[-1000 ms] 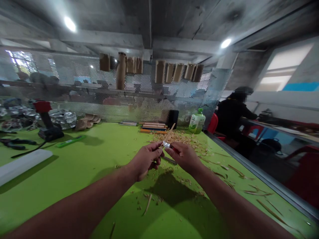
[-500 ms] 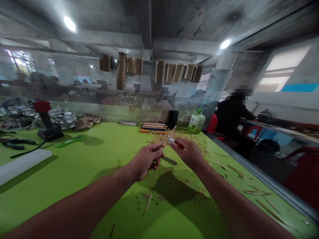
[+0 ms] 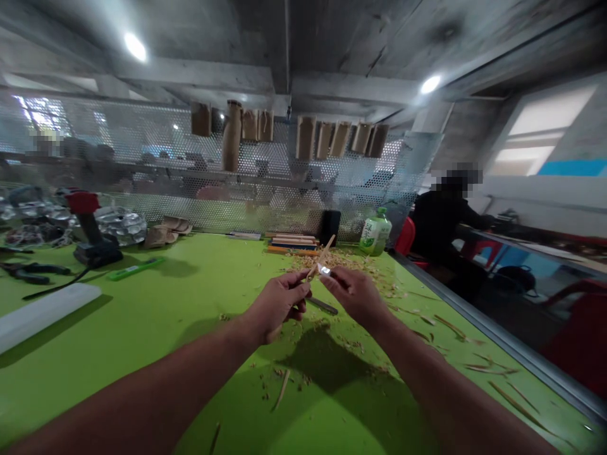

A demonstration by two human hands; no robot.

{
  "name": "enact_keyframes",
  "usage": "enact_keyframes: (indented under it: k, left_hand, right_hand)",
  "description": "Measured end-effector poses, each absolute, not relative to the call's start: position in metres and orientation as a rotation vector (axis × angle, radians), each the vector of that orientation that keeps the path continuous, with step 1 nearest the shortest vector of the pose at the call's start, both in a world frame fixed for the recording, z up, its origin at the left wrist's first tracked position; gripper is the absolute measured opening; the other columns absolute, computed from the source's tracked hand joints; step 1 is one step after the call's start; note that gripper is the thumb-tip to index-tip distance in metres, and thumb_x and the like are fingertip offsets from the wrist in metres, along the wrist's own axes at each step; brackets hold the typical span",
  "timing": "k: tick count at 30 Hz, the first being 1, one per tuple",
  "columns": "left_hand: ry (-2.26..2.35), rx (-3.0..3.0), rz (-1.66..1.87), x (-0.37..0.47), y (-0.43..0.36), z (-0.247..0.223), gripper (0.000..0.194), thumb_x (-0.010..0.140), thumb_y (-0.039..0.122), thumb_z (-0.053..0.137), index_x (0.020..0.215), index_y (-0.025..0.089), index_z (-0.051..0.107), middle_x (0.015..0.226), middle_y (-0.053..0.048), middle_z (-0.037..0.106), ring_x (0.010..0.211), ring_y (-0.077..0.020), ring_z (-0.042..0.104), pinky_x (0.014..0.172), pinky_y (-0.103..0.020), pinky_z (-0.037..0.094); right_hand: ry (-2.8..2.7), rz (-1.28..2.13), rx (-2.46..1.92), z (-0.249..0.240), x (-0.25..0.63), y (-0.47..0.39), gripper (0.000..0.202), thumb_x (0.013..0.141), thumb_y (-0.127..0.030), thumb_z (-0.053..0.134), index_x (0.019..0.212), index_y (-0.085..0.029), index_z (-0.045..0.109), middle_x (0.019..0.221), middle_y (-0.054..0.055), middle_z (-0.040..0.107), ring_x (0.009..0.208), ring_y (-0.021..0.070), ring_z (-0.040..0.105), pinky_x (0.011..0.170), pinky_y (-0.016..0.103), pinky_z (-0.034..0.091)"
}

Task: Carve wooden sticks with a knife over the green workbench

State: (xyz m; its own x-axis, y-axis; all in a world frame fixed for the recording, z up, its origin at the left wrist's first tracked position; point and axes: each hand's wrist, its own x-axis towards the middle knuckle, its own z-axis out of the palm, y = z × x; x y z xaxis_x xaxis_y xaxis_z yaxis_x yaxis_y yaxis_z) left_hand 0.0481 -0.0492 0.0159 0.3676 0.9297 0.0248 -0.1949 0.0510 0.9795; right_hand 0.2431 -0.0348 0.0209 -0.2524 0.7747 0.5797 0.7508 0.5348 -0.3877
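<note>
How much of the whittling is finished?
Plenty looks shaved off: small, curly, pale wood shavings cover part of the flat, bright green table. The left hand holds a thin, light-brown wooden strip; the right hand holds a small, shiny silver metal tool beside it. The strip seems unfinished, but I can't tell how much is left.

We are in a workshop, as the drill (image 3: 88, 230), the pliers (image 3: 33, 272), the shavings (image 3: 348, 260) strewn over the bench (image 3: 190, 297) and the bare concrete ceiling (image 3: 213, 31) show.
</note>
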Motion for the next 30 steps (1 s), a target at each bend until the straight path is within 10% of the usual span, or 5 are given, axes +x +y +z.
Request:
enact_keyframes:
  k: [30]
  left_hand:
    - [0.808,1.234,0.907,0.052,-0.06,0.02,0.046,0.082,0.016,0.06,0.128,0.018,0.06,0.075,0.001,0.058,0.047,-0.0035,0.041,0.042,-0.018,0.029]
  right_hand:
    - [-1.425,0.003,-1.411,0.036,0.302,-0.005,0.049,0.085,-0.06,0.045,0.057,-0.02,0.043,0.049,-0.004,0.037,0.051,0.0115,0.035,0.049,0.025,0.022]
